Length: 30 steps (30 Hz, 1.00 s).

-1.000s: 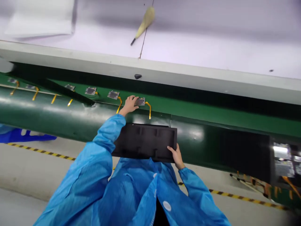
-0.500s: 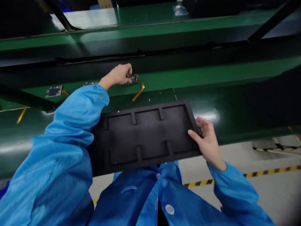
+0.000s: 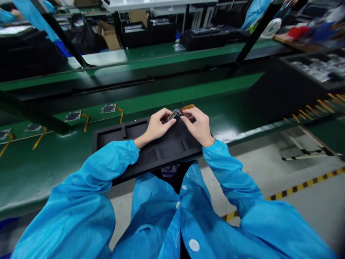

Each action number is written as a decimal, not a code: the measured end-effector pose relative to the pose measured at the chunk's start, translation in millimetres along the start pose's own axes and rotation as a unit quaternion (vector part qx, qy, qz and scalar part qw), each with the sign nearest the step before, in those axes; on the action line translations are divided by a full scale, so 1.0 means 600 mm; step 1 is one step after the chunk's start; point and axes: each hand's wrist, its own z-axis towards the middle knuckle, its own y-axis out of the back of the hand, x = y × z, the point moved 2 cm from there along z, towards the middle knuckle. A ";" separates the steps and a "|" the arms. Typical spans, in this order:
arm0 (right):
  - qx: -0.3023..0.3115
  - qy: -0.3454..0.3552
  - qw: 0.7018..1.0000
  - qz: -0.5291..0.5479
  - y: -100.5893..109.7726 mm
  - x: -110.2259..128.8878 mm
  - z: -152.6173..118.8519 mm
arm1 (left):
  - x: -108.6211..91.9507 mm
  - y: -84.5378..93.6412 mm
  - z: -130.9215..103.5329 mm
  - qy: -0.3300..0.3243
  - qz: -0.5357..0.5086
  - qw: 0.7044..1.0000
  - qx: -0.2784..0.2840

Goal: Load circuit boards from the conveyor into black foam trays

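Note:
A small circuit board (image 3: 176, 114) is held above the far side of a black compartmented tray (image 3: 169, 153). My left hand (image 3: 159, 124) grips the board's left edge between thumb and fingers. On the other side, my right hand (image 3: 198, 124) is closed at the board's right end, where an orange flex cable (image 3: 188, 107) shows behind the fingers. The tray lies at the bench's front edge, over my lap, and its visible compartments hold nothing. My fingers hide part of the board.
More circuit boards with orange flex cables, such as this board (image 3: 108, 108) and another board (image 3: 73, 115), lie along the green bench (image 3: 32, 165) to the left. A dark post (image 3: 35, 113) rises there. At right, a loaded tray (image 3: 318, 68) stands near several orange strips (image 3: 320, 106).
My left hand has brought the circuit board from the back strip of the bench to above the tray. My right hand has left the tray's edge and joined it at the board. The view has shifted.

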 end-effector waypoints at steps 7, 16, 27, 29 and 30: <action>0.019 0.008 1.000 0.018 0.016 0.000 -0.022 | -0.013 -0.004 -0.026 -0.120 0.060 0.991 0.013; -0.007 0.037 0.998 0.056 0.034 0.004 -0.037 | -0.034 0.001 -0.039 -0.239 0.087 0.963 0.093; -0.024 -0.034 0.981 0.188 0.050 0.005 -0.035 | -0.074 -0.016 -0.049 -0.026 -0.087 0.970 0.224; -0.004 -0.097 0.971 0.216 0.061 0.009 -0.034 | -0.090 -0.020 -0.052 0.054 -0.165 0.957 0.234; 0.009 -0.136 0.964 0.226 0.068 0.011 -0.034 | -0.098 -0.022 -0.052 0.088 -0.215 0.941 0.244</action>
